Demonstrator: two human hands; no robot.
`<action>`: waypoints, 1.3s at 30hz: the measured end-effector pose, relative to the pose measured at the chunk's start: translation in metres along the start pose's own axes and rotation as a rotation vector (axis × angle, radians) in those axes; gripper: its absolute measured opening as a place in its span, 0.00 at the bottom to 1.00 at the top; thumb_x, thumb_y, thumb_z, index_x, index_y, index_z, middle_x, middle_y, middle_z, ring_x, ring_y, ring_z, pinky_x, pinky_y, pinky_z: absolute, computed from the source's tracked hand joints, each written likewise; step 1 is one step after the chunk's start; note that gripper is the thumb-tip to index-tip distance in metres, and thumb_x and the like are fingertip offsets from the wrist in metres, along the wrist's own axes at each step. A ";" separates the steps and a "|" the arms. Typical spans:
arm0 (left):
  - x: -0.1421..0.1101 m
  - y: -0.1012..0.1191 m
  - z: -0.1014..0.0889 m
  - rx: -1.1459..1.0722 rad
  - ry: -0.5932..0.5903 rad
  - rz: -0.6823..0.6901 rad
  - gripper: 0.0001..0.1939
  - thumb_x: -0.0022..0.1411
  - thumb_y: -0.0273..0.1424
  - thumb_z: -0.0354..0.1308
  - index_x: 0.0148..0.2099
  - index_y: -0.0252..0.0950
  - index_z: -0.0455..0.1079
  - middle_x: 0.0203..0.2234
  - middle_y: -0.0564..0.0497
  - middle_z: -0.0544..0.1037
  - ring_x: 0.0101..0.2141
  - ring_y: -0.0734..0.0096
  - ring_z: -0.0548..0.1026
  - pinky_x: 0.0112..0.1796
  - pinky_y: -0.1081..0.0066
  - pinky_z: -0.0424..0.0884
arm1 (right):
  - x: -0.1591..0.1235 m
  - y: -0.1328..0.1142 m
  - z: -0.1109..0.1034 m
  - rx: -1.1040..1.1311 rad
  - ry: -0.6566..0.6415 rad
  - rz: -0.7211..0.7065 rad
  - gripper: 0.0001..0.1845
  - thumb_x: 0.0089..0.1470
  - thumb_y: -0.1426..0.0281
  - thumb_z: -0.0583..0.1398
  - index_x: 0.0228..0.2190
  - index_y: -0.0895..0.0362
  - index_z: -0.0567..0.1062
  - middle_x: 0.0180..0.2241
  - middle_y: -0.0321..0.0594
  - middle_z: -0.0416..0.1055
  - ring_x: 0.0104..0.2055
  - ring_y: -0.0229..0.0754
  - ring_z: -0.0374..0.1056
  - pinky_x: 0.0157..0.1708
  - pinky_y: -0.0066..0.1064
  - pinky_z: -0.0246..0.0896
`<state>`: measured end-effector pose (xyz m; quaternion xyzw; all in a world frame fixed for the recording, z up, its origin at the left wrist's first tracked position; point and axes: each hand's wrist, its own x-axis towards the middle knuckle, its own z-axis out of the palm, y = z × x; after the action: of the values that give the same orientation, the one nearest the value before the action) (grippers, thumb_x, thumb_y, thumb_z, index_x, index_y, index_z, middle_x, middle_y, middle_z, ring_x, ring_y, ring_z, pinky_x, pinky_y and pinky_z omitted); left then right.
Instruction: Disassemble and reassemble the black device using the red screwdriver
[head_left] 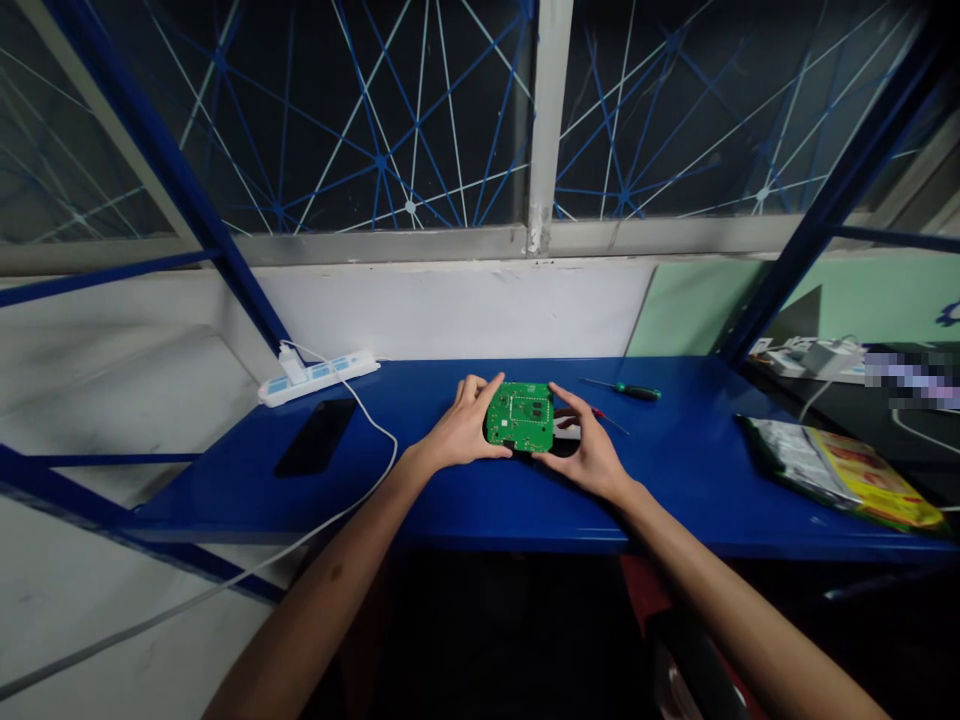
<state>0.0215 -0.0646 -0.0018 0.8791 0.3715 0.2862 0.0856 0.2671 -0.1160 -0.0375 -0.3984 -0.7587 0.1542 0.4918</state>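
A green circuit board point(521, 417) is held between my two hands over the middle of the blue table. My left hand point(466, 425) grips its left edge, thumb at the near corner and fingers at the far one. On the opposite edge my right hand point(589, 450) holds the board between thumb and index finger. Something white and dark shows partly behind the board near my right fingers; I cannot tell what it is. Just beyond my right hand lie a screwdriver with a green and black handle point(637, 392) and a thin red-handled tool point(613, 421), partly hidden.
A black phone point(316, 437) lies at the left, near a white power strip point(321, 377) with a plugged-in charger. Its white cable point(391, 440) crosses the table's left part. A silver and yellow packet point(840, 470) lies at the right. Blue frame posts rise at both sides.
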 end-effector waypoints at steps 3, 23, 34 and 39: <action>-0.001 0.000 -0.003 0.019 -0.008 -0.014 0.60 0.40 0.42 0.77 0.71 0.43 0.51 0.50 0.44 0.61 0.51 0.47 0.65 0.55 0.44 0.68 | -0.001 0.000 -0.002 -0.023 -0.012 -0.020 0.52 0.47 0.63 0.70 0.67 0.47 0.51 0.66 0.51 0.58 0.49 0.51 0.72 0.47 0.48 0.73; -0.008 0.013 0.039 -0.694 0.018 -0.066 0.60 0.45 0.46 0.76 0.71 0.43 0.45 0.62 0.40 0.62 0.61 0.48 0.66 0.59 0.48 0.66 | 0.001 -0.006 0.006 0.067 -0.218 -0.122 0.43 0.48 0.47 0.67 0.58 0.50 0.59 0.70 0.58 0.44 0.71 0.62 0.48 0.64 0.57 0.53; -0.018 0.003 0.045 -0.554 0.065 -0.151 0.57 0.37 0.36 0.81 0.66 0.40 0.56 0.60 0.39 0.64 0.61 0.46 0.66 0.60 0.44 0.64 | -0.001 -0.008 0.007 0.033 -0.206 -0.075 0.42 0.45 0.50 0.70 0.55 0.49 0.63 0.69 0.55 0.48 0.70 0.62 0.52 0.63 0.59 0.56; -0.022 -0.004 0.050 -0.566 0.080 -0.192 0.49 0.41 0.33 0.80 0.62 0.39 0.59 0.57 0.39 0.68 0.58 0.48 0.69 0.58 0.47 0.66 | -0.001 -0.007 0.008 0.015 -0.195 -0.084 0.41 0.45 0.50 0.70 0.55 0.49 0.63 0.68 0.55 0.50 0.69 0.62 0.52 0.62 0.59 0.56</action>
<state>0.0346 -0.0736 -0.0538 0.7691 0.3616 0.4034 0.3390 0.2571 -0.1201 -0.0378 -0.3457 -0.8178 0.1772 0.4245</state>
